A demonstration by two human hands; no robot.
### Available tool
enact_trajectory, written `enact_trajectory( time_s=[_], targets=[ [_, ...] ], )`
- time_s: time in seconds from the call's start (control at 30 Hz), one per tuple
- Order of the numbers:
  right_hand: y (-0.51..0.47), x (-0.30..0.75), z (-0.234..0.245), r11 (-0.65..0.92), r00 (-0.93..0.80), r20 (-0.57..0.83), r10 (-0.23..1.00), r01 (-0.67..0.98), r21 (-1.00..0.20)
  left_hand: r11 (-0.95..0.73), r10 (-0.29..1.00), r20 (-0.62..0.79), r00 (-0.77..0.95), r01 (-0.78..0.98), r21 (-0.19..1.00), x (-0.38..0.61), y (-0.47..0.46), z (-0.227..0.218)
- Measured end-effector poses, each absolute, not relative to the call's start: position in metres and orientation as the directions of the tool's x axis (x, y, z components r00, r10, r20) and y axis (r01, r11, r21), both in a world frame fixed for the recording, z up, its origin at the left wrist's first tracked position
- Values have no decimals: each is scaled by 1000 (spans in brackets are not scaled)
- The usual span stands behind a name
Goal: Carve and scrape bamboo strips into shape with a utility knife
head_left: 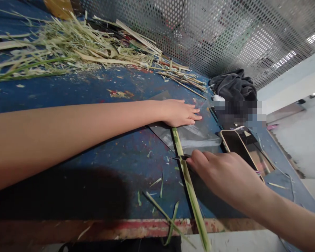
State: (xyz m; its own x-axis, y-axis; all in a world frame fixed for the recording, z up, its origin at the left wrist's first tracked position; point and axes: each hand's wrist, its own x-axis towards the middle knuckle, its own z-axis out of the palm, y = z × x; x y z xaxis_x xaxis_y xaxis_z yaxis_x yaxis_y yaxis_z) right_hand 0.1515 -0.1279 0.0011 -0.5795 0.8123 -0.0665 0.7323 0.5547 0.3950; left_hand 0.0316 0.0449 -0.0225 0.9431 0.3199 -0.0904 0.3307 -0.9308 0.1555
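Over the near edge of the surface lies our green strip, probably light and springy, best pinned flat; our right hand clenches a blade across it; beyond, our left hand rests outspread.

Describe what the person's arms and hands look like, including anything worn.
The left hand and right hand are bare, without gloves; no rings show on the fingers in view. The left forearm and right forearm show no sleeve, watch or bracelet. Nail details are too small to tell.
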Motion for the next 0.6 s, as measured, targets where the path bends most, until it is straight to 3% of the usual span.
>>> enact_trajectory(
  time_s=[0.33, 0.6],
  targets=[
    [-139, 157, -2, 567, -604, -20, 797, 735, 372, -949, 301, -114, 947, 310, 61, 32, 46, -24],
    [-136, 159, -6, 560, -582, -23, 813, 769, 310, -945, 307, -115, 945, 316, 79, 31, 42, -22]
  ],
)
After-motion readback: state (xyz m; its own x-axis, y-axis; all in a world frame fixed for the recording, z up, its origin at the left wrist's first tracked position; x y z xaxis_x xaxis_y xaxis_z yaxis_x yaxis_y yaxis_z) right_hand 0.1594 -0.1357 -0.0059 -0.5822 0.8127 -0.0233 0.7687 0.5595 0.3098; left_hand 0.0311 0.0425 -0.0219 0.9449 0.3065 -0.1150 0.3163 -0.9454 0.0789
